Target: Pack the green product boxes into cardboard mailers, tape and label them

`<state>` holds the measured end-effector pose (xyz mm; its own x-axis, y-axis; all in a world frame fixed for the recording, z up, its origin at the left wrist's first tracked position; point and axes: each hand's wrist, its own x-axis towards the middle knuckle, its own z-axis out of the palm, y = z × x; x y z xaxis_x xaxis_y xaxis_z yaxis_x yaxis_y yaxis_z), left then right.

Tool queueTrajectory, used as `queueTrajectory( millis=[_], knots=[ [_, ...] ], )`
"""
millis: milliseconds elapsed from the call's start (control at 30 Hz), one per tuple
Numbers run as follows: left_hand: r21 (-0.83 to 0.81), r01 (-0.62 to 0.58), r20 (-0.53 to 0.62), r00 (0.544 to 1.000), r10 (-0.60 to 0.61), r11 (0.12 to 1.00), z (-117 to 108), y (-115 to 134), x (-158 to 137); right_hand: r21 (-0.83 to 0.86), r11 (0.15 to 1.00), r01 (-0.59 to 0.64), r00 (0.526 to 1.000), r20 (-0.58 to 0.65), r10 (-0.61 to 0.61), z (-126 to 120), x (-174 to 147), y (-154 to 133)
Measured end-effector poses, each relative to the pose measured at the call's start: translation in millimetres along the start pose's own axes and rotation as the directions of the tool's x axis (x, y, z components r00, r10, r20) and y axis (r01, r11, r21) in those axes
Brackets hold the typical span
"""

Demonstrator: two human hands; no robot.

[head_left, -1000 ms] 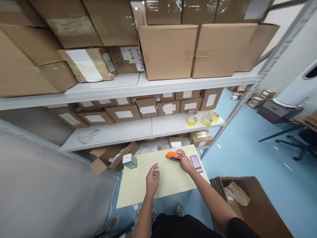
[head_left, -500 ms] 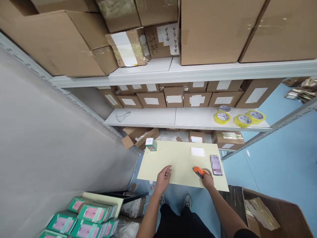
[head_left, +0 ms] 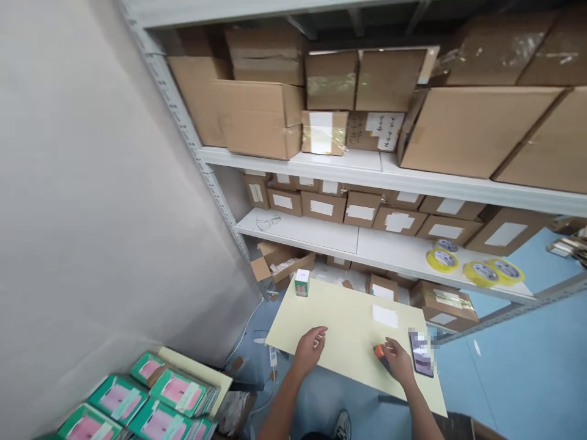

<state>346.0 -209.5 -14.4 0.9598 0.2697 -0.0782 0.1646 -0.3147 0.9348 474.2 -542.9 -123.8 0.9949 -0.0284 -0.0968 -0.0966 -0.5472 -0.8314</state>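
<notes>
My right hand [head_left: 398, 359] is over the right part of the cream tabletop [head_left: 342, 318], its fingers round an orange tape dispenser [head_left: 378, 351]. Only the dispenser's orange end and a dark edge show; the hand hides the rest. Over the table's left front my left hand [head_left: 310, 349] is open, fingers loosely bent, holding nothing. A small green and white box [head_left: 302, 283] stands at the back left corner. White paper [head_left: 385, 315] lies near the back right, and a phone [head_left: 420, 353], partly blurred, rests beside my right hand.
Behind the table rises a shelf rack [head_left: 312, 235] with cardboard boxes [head_left: 321, 208]. Yellow tape rolls [head_left: 443, 260] and a thin wire-like item [head_left: 268, 223] lie on its middle shelf. Green boxes [head_left: 177, 391] are stacked at lower left. A grey wall [head_left: 114, 214] bounds the left side.
The view has tilted up and turned left, so the table sits lower. My right hand has moved forward over the dispenser, covering more of it. My left hand still hovers empty.
</notes>
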Motion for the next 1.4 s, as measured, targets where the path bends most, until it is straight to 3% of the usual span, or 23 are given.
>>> queueTrajectory(
  millis=[167, 300, 467, 667, 767, 867, 1000, 1100, 1267, 1400],
  knots=[
    [-0.072, 0.023, -0.133, 0.991, -0.032, 0.997, -62.4, -20.8, -22.6, 0.204, 0.974, 0.095, 0.984, 0.127, -0.123, 55.5, -24.0, -100.1],
    [-0.14, 0.034, -0.251, 0.965, -0.069, 0.99, -119.7, -41.1, -53.5, 0.305, 0.93, 0.203, 0.931, 0.234, -0.28, 117.6, -54.0, -186.3],
    [-0.198, 0.05, -0.403, 0.906, -0.128, 0.979, -191.9, -66.3, -106.1, 0.383, 0.88, 0.282, 0.82, 0.38, -0.428, 199.7, -103.9, -265.2],
    [-0.277, 0.097, -0.618, 0.743, -0.255, 0.956, -252.3, -94.1, -185.6, 0.421, 0.847, 0.325, 0.625, 0.576, -0.526, 272.7, -165.6, -306.4],
    [-0.338, 0.094, -0.712, 0.625, -0.32, 0.936, -257.3, -104.3, -212.5, 0.416, 0.827, 0.379, 0.502, 0.658, -0.561, 295.7, -181.9, -310.6],
    [-0.365, 0.114, -0.767, 0.525, -0.368, 0.924, -245.1, -110.9, -229.1, 0.421, 0.817, 0.393, 0.387, 0.73, -0.563, 318.9, -188.6, -305.7],
    [-0.379, 0.185, -0.787, 0.452, -0.421, 0.907, -218.9, -112.8, -254.4, 0.392, 0.849, 0.353, 0.259, 0.831, -0.492, 356.6, -201.4, -296.2],
    [-0.42, 0.202, -0.795, 0.389, -0.466, 0.885, -207.6, -107.8, -284.0, 0.41, 0.848, 0.337, 0.131, 0.871, -0.474, 380.4, -228.3, -297.9],
    [-0.448, 0.154, -0.854, 0.216, -0.473, 0.88, -207.8, -94.4, -342.6, 0.498, 0.815, 0.295, -0.078, 0.863, -0.499, 388.9, -296.7, -311.1],
    [-0.437, 0.128, -0.885, 0.113, -0.451, 0.89, -209.2, -89.9, -383.9, 0.511, 0.801, 0.312, -0.17, 0.859, -0.482, 383.4, -347.1, -317.1]
  ],
)
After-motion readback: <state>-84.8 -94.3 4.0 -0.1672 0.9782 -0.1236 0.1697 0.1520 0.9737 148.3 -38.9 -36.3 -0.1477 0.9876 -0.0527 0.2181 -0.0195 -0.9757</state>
